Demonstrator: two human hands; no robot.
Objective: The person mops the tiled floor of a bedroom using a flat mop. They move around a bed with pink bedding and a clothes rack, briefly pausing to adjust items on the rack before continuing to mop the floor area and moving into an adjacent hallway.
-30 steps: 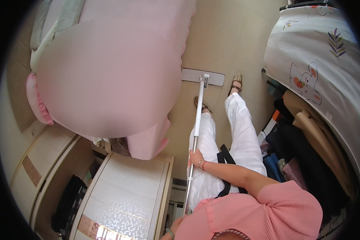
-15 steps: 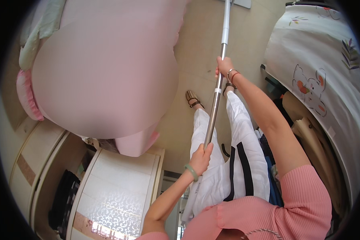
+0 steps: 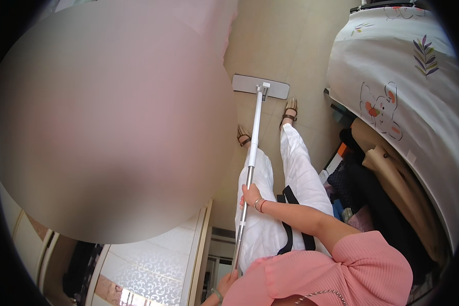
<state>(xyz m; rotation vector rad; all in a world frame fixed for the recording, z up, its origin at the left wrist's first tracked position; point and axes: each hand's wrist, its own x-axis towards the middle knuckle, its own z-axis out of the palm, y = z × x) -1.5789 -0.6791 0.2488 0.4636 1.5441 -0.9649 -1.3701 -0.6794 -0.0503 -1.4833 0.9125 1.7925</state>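
Note:
A flat mop point(image 3: 255, 137) with a white and silver pole slants up from my lap between my legs. Its wide grey head point(image 3: 246, 85) lies on the floor just ahead of my feet. My right hand point(image 3: 250, 196) is wrapped round the silver part of the pole, over my left thigh. Lower down, near the bottom of the view, my left hand point(image 3: 228, 280) closes on the pole's end, partly cut off by my pink top. My sandalled feet point(image 3: 289, 113) stand apart, the right one close to the mop head's right end.
A white cover point(image 3: 352, 56) with printed rabbits and leaves hangs at the right, above brown and dark clothes point(image 3: 392, 178). On the left, a large blur hides much of a pink bedspread point(image 3: 211, 23). A white patterned cabinet point(image 3: 148, 260) stands at the lower left.
Both my hands have drawn the mop back toward me. Its head has come from the far edge of the view to near my feet, swinging left.

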